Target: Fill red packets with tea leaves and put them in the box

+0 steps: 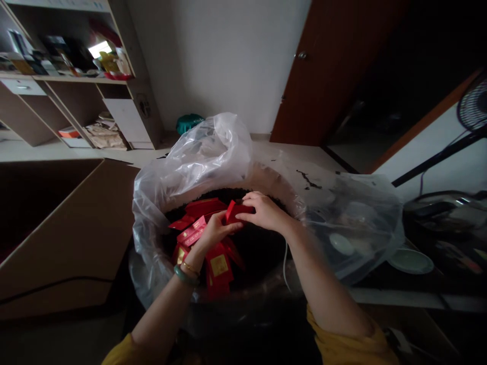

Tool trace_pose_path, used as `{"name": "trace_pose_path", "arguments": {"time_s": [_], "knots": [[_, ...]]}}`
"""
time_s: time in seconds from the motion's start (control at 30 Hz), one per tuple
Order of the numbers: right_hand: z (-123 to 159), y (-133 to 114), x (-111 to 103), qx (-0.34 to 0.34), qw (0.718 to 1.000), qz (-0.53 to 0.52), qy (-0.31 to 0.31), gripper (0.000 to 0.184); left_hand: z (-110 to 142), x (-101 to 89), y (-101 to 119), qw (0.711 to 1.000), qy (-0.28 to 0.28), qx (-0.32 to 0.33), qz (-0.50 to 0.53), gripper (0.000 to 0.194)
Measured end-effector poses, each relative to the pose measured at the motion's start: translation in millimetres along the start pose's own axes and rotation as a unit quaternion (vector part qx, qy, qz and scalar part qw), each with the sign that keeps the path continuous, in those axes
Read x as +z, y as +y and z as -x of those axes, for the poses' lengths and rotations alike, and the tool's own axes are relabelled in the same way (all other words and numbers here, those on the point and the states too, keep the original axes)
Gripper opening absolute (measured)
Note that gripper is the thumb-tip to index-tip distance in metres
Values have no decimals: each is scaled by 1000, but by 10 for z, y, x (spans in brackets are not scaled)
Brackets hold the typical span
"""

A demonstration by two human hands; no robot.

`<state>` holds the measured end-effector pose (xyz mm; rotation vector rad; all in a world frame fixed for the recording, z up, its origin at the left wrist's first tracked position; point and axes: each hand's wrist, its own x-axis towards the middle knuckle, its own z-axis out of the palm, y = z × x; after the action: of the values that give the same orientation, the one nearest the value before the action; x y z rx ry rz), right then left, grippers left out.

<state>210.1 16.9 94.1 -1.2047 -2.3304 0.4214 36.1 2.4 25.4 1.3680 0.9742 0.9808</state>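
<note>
Currently both hands work inside the plastic liner bag [152,195], over loose dark material [262,248]. Left hand [215,232] pinches a small red packet [231,211]; right hand [263,210] grips the same packet's other end, fingers curled. Can't tell if the packet is sealed.

Risks, my read: a hard squeeze or tilt could dump whatever's in it, if unsealed. Loose red packets [219,266] heap in the bag's left half, overlapping; a nudge could slide them into the dark stuff. Jade bangle [185,275] on the left wrist could catch a packet corner. Bag's rim is slack, so a forearm brush could fold it inward. Thin white cord [285,266] at the bag's near right, beside the right forearm: snag risk.

Around the bag: cardboard box [85,228] to its left limits left elbow room. Plastic sheeting [365,208] crowds its right, pale green dish [411,261] beyond. Teal bundle [187,123] behind it; wooden door [294,86] and fan [474,106] farther off, out of the way.
</note>
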Motion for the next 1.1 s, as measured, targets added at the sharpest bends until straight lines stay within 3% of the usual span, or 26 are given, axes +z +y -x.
{"name": "trace_pose_path", "arguments": {"time_s": [0.13, 0.23, 0.3, 0.4, 0.5, 0.63, 0.73, 0.8, 0.97, 1.1], "knots": [[-11, 31, 45, 23, 997, 7, -72, 24, 6, 32, -42, 1000, -18, 4, -14, 45], [-4, 39, 34, 15, 996, 12, -86, 30, 2, 54, -78, 1000, -17, -9, 10, 45], [-1, 33, 10, 1, 998, 10, -59, 25, 0, 61, -75, 999, -9, -18, 41, 46], [-9, 19, -15, 22, 998, -38, 34, 11, 7, 58, -32, 996, -7, -27, 89, 50], [-31, 20, 3, 76, 985, -124, 92, 30, 21, 49, 28, 991, -20, -38, 125, 52], [-54, 37, 47, 135, 970, -185, 84, 10, 12, 50, 109, 995, 18, -13, 95, 47], [-60, 55, 58, 133, 967, -201, 85, 13, -28, 57, 133, 993, 99, 33, 63, 41], [-65, 81, 70, 123, 965, -213, 89, 14, -59, 61, 118, 988, 123, 34, 92, 38], [-85, 158, 177, 139, 960, -223, 98, 21, -85, 65, 71, 971, 120, -13, 207, 30], [-105, 146, 298, 138, 961, -216, 103, 19, -58, 95, 110, 972, 51, -61, 223, 36]]}}
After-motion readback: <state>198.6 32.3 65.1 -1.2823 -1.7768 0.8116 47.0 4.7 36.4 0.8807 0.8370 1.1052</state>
